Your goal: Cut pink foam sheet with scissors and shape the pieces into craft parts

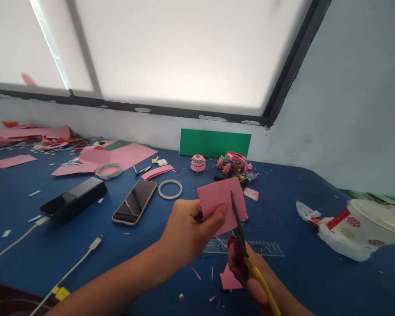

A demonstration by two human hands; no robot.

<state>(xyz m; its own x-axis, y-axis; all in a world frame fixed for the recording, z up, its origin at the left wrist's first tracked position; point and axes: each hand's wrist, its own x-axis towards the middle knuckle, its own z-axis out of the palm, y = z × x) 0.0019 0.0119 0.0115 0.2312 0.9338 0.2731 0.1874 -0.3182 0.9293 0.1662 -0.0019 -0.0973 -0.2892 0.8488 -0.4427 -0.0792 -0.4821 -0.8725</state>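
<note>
My left hand [187,228] pinches a folded pink paper piece [220,206] and holds it up above the blue table [283,210]. My right hand [250,276] grips scissors [242,239] with yellow and red handles. Their dark blades point up and lie against the right side of the pink paper. A clear ruler [266,248] rests on the table just behind the scissors. A small pink offcut [229,278] and thin pink slivers lie under my hands.
A phone [134,202], a black power bank [74,199] with white cables, a tape ring [170,189], pink paper sheets [118,156], a green card [215,143], paper flower bundles [235,166] and a lidded cup in a plastic bag [358,228] lie around.
</note>
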